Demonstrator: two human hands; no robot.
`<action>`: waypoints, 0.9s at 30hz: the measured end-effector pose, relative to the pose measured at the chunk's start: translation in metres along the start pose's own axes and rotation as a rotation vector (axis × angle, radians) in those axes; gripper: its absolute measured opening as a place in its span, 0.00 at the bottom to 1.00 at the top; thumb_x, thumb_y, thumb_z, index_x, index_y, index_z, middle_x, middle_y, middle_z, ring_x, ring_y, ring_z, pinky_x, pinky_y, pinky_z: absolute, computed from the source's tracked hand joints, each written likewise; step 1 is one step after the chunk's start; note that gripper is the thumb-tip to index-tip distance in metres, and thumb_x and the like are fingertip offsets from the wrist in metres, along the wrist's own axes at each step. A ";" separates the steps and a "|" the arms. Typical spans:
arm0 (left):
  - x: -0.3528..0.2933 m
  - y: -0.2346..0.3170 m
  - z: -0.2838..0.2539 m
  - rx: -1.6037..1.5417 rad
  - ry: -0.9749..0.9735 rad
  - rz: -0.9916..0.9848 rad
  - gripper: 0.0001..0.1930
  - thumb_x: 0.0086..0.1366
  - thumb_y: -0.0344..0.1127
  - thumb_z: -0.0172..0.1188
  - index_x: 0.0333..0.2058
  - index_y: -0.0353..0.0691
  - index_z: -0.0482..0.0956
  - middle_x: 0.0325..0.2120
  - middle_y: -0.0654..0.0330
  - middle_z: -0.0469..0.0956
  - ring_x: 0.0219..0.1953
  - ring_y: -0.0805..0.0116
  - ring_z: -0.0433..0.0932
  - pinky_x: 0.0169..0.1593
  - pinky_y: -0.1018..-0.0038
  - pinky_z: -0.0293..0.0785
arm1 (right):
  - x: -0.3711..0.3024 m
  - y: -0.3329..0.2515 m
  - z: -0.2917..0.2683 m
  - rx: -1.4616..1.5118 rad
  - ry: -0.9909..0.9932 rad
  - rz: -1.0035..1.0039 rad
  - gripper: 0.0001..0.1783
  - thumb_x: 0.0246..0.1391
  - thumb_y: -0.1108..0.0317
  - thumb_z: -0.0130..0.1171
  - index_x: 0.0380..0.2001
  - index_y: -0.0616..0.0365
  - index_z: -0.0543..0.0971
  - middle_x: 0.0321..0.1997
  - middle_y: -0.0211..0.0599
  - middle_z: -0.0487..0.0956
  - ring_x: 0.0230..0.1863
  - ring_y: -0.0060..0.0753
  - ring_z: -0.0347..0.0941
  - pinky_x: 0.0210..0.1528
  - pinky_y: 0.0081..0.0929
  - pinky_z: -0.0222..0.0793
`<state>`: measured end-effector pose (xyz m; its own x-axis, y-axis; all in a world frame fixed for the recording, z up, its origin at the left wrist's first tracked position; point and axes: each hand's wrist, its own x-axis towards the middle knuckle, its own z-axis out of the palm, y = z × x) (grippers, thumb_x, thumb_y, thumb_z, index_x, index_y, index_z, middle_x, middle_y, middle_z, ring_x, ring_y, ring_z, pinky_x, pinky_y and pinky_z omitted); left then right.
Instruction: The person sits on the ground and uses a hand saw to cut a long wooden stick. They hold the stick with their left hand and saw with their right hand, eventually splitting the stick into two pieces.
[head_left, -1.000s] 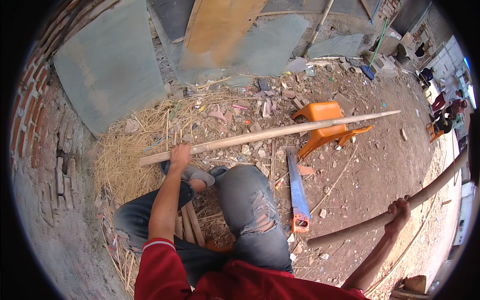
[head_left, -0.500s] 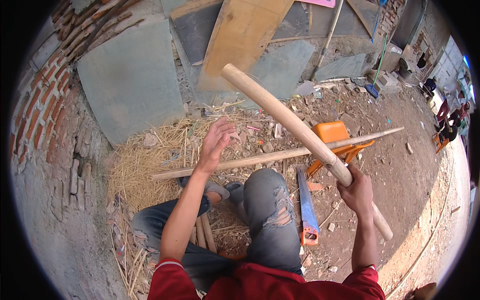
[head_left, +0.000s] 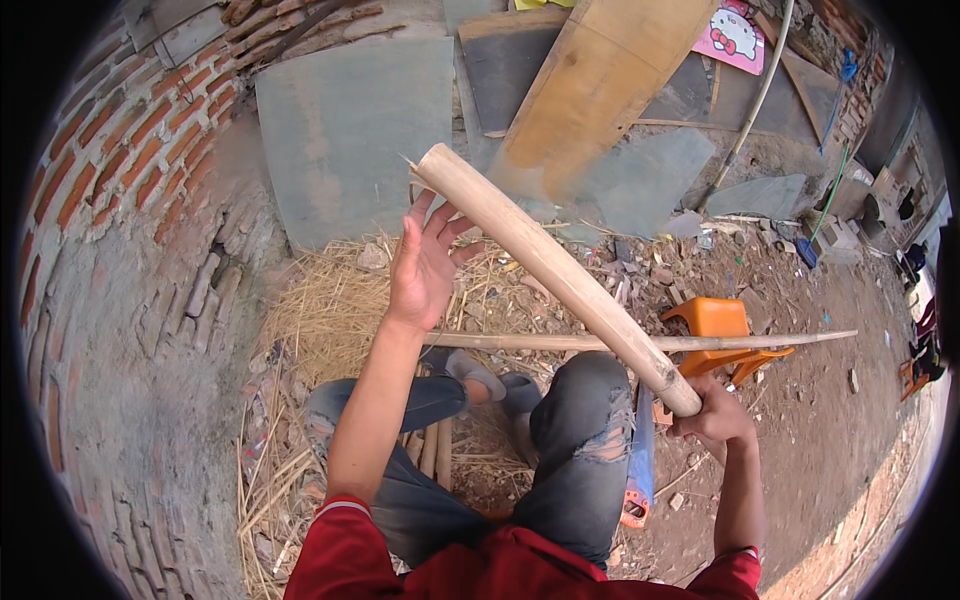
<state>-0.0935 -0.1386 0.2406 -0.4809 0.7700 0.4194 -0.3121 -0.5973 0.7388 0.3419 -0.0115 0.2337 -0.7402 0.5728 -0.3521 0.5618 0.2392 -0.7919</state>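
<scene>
A thick, pale bamboo pole (head_left: 550, 265) slants across the middle, its cut upper end raised. Toward its lower end my right hand (head_left: 715, 412) is closed around it; the fingers are partly hidden. My left hand (head_left: 428, 262) is held up at the pole's upper end, fingers spread, palm facing the pole. Whether the fingertips touch it I cannot tell. Below lies a thinner, longer pole (head_left: 500, 342), crossing in front of my knees and passing the orange plastic stool (head_left: 718, 318). A handsaw (head_left: 641, 455) with an orange handle lies beside my right leg.
Straw (head_left: 315, 310) and rubble cover the ground ahead. At the left rises a worn brick wall (head_left: 130, 190). Grey sheets (head_left: 355, 140) and a brown board (head_left: 590, 80) lean at the back. Short poles (head_left: 437, 450) lie between my legs. People sit at the far right.
My left hand has risen to the pole's upper end, fingers spreading. The lower end that stuck out past my right hand no longer shows. My view has swung left.
</scene>
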 end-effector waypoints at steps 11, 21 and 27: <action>0.016 0.024 -0.012 0.209 0.290 0.203 0.17 0.77 0.49 0.57 0.54 0.45 0.74 0.52 0.63 0.80 0.53 0.71 0.77 0.54 0.66 0.77 | -0.003 0.027 0.003 0.394 -0.341 0.068 0.19 0.35 0.82 0.73 0.36 0.67 0.82 0.30 0.40 0.83 0.29 0.32 0.82 0.29 0.31 0.79; 0.026 0.005 -0.014 0.302 0.431 0.476 0.08 0.74 0.36 0.62 0.43 0.39 0.77 0.49 0.49 0.84 0.43 0.70 0.82 0.53 0.72 0.79 | -0.019 -0.007 0.062 0.312 -0.074 -0.094 0.25 0.55 0.71 0.75 0.54 0.65 0.77 0.35 0.33 0.82 0.28 0.22 0.77 0.29 0.24 0.73; 0.012 -0.028 -0.021 0.345 0.387 0.393 0.05 0.74 0.31 0.61 0.41 0.37 0.76 0.48 0.48 0.86 0.42 0.74 0.83 0.52 0.75 0.80 | -0.018 -0.050 0.088 0.578 -0.065 0.035 0.23 0.58 0.74 0.71 0.53 0.65 0.75 0.31 0.31 0.80 0.24 0.19 0.73 0.26 0.22 0.70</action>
<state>-0.1079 -0.1174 0.2138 -0.7863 0.3335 0.5201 0.1977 -0.6618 0.7232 0.2947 -0.1027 0.2359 -0.7560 0.5191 -0.3987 0.3071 -0.2566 -0.9164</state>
